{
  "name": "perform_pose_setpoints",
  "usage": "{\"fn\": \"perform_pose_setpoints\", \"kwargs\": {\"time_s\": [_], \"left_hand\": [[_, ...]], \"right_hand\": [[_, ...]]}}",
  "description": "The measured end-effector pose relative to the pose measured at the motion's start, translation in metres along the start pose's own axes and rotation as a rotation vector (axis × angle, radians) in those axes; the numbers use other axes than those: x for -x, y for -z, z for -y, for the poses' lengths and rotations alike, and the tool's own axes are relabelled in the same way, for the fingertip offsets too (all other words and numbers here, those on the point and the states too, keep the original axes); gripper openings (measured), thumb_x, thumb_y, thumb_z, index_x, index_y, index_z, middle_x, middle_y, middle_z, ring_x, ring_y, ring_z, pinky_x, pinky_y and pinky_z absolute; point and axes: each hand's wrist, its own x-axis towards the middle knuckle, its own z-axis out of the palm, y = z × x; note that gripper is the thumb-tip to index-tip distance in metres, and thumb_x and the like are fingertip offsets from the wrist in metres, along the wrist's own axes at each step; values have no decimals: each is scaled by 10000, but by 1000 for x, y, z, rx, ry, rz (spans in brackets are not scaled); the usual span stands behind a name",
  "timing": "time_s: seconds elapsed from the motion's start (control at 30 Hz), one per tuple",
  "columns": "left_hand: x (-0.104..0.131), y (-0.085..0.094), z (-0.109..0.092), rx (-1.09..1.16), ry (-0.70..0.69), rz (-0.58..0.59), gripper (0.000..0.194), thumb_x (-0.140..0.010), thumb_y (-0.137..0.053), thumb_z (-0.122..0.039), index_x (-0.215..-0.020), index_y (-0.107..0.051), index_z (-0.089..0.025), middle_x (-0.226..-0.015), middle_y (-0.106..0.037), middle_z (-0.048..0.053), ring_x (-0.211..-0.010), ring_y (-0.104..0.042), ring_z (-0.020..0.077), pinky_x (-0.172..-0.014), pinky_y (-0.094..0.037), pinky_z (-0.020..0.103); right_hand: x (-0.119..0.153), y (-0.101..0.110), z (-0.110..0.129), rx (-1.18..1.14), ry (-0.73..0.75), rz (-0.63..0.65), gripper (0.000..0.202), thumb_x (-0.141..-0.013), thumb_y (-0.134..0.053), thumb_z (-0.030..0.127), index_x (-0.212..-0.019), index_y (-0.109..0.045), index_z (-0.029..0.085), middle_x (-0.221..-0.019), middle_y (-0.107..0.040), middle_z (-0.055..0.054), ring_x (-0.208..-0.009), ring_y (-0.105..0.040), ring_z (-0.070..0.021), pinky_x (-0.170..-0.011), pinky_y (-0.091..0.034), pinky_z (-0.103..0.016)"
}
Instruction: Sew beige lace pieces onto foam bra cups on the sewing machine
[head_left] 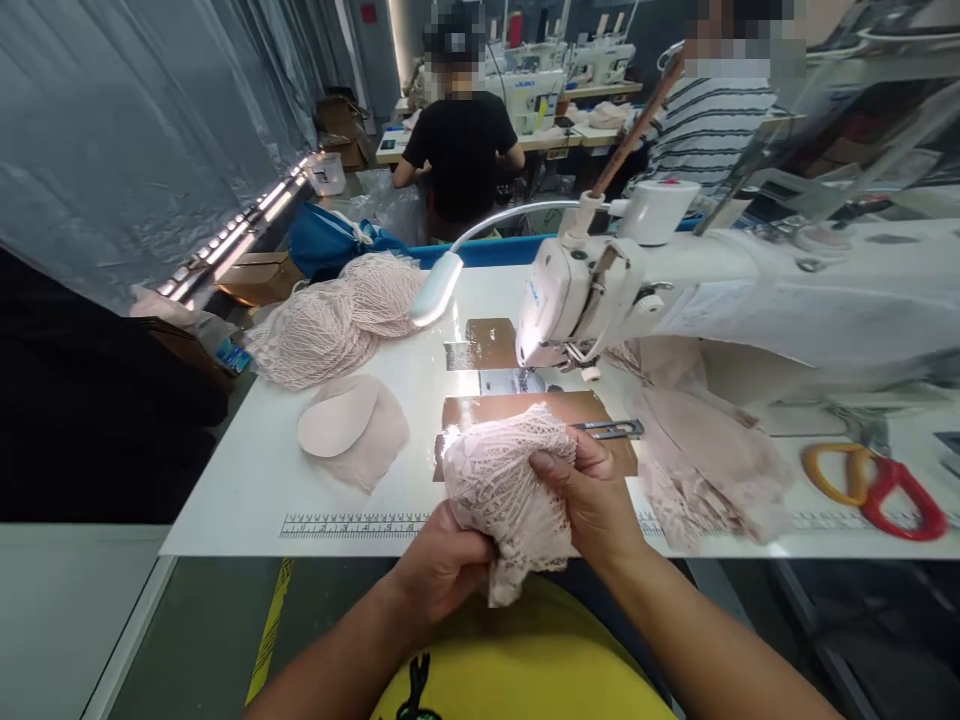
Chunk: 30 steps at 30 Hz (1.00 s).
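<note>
Both my hands grip a pale pink lace piece [514, 480], gathered into a rounded cup shape over the table's front edge. My left hand [446, 560] is closed on its lower left edge, thumb on top. On its upper right side, my right hand [592, 485] pinches the lace between thumb and fingers. Dark thread snips [619, 429] stick out to the right from behind my right hand; whether the fingers hold them or they lie on the table is hidden. Just beyond the lace stands the sewing machine head [574, 290], its needle area lit.
Stacked lace cups [322, 335] lie back left, with smooth oval pieces [341, 420] nearer. At right are loose pink fabric [697, 450] and scissors [874, 490] with red and yellow handles. A ruler strip [352, 526] runs along the front edge. Two people sit beyond the table.
</note>
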Motion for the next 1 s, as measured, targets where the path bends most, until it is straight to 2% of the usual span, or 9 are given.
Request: {"fn": "perform_pose_setpoints", "kwargs": {"time_s": [0.1, 0.17, 0.23, 0.33, 0.43, 0.53, 0.63, 0.8, 1.0], "left_hand": [[15, 20, -19, -292, 77, 317, 120, -725, -703, -177, -823, -767, -148, -780, -718, 90, -749, -660, 223, -736, -501, 323], [25, 32, -37, -442, 121, 565, 144, -798, -638, -211, -801, -769, -152, -764, -713, 109, -688, -646, 202, -664, -495, 301], [30, 37, -54, -582, -100, 454, 162, -812, -640, -219, -935, -743, -198, -913, -710, 97, -821, -645, 207, -748, -499, 299], [26, 33, -71, -854, -426, 111, 616, -666, -808, -252, -1239, -584, -274, -1342, -529, 74, -1259, -444, 282, -1058, -354, 363], [15, 26, -73, -1005, -277, 102, 771, -635, -832, -273, -1323, -483, -268, -1301, -536, 75, -1212, -472, 289, -1023, -383, 365], [8, 23, -66, -915, -85, 149, 481, -756, -729, -282, -1200, -553, -220, -1034, -616, 43, -895, -578, 195, -771, -473, 273], [5, 21, -58, -863, -67, 121, 298, -781, -704, -307, -1031, -608, -177, -911, -595, 24, -779, -538, 149, -672, -441, 231], [6, 18, -59, -924, -84, 120, 240, -808, -679, -327, -976, -623, -164, -814, -562, 1, -714, -486, 125, -620, -394, 213], [2, 13, -64, -907, -150, 151, 209, -856, -630, -317, -1007, -622, -173, -873, -608, 17, -773, -544, 140, -690, -430, 228]], "right_hand": [[-6, 7, 7, -17, 61, -23, 203, -651, -826, 298, -818, -727, 240, -758, -714, 18, -667, -631, -139, -684, -531, -271], [-7, 11, 12, 39, 101, 34, 159, -707, -789, 276, -844, -716, 246, -772, -710, 21, -677, -631, -132, -690, -522, -264], [-5, 13, 17, 194, 131, 217, 95, -742, -755, 237, -818, -699, 226, -762, -696, 17, -678, -622, -124, -668, -502, -241], [3, 9, 20, 494, 167, 621, 20, -786, -684, 185, -790, -666, 177, -763, -677, -11, -696, -615, -134, -641, -474, -234], [10, 4, 20, 682, 247, 803, 62, -826, -598, 152, -848, -653, 169, -774, -664, -16, -690, -597, -132, -643, -455, -240], [11, 3, 19, 735, 288, 741, 70, -840, -591, 168, -856, -653, 196, -802, -672, -6, -719, -604, -135, -670, -457, -240], [9, 4, 17, 681, 244, 631, 72, -850, -621, 254, -820, -671, 211, -826, -687, -16, -769, -631, -156, -712, -484, -261], [8, 1, 14, 667, 223, 414, 138, -833, -630, 279, -736, -675, 193, -818, -692, -37, -743, -637, -162, -672, -493, -274], [8, -1, 14, 723, 198, 327, 172, -816, -646, 253, -662, -633, 178, -714, -676, -25, -654, -610, -148, -611, -459, -266]]}}
